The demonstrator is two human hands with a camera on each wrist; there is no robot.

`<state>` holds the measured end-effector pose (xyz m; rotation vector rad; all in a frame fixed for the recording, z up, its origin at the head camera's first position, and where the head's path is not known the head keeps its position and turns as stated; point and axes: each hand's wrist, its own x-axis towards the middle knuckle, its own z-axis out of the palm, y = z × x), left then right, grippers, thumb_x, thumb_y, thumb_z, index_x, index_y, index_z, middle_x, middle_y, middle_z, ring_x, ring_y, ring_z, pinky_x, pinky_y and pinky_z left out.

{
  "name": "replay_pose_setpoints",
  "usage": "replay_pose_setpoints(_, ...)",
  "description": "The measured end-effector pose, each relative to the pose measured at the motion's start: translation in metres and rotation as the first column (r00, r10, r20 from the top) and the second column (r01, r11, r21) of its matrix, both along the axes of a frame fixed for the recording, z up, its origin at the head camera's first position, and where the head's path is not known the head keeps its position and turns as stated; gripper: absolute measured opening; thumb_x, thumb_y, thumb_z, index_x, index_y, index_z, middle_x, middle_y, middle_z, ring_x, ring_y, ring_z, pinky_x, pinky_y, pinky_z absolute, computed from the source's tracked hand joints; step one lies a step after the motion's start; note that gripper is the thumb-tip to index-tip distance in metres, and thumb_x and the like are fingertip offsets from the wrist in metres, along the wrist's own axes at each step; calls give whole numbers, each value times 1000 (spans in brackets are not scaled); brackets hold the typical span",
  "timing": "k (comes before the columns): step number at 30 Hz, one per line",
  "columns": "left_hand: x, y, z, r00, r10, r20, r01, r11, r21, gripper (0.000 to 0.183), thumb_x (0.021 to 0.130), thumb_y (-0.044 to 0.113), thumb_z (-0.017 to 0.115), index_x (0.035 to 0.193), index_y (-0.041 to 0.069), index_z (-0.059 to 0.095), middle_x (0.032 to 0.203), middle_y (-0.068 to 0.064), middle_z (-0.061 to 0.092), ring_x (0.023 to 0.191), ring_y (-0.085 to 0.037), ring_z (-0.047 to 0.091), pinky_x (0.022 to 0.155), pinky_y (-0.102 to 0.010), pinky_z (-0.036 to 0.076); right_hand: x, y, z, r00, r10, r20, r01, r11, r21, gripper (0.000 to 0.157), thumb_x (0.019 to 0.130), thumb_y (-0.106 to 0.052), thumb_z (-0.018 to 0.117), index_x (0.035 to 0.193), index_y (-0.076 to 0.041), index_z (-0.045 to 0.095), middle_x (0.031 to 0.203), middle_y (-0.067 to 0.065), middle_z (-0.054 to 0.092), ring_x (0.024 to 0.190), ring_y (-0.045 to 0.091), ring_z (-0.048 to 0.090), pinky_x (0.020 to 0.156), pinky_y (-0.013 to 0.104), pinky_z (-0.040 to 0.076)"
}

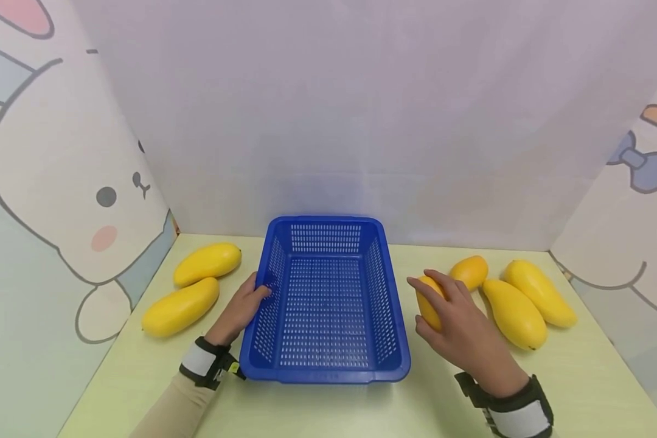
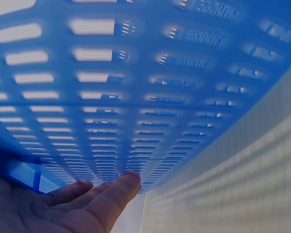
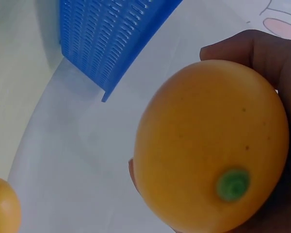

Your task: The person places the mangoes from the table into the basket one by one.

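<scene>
A blue plastic basket with slotted walls stands in the middle of the table, nothing inside it. My left hand grips its left rim, thumb over the edge. In the left wrist view the fingers lie against the outside of the slotted wall. To the right of the basket, my right hand holds an orange-yellow mango. The right wrist view shows this mango close up, its green stem end facing the camera and the fingers wrapped around it.
Two yellow mangoes, one farther back and one nearer, lie left of the basket. On the right are a smaller orange mango and two long yellow ones. A pale curtain hangs behind; printed panels flank the table.
</scene>
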<state>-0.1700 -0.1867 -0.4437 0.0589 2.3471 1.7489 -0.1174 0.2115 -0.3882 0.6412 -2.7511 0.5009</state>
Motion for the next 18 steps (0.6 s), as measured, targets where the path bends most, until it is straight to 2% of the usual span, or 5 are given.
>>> replay_pose_setpoints(6,0,0,0,1000,-3,-2,3,1000,-1,53,101,12,37,152,-1,28,134,-27,50,106,-36,57,88,-45,51,-1,-4,2,1000,11,-9,-11,1000,-7,63,84,-17,75,144,-18,56,148,18,44,124,38,46,84,55,55)
replay_pose_setpoints(18,1,0,0,1000,12,7,-11,1000,-21,52,101,12,36,151,-1,29,136,-26,50,108,-35,56,93,-50,50,-5,-10,3,998,39,-43,-40,999,-31,63,83,-12,75,143,-16,57,146,19,46,118,37,49,83,53,56)
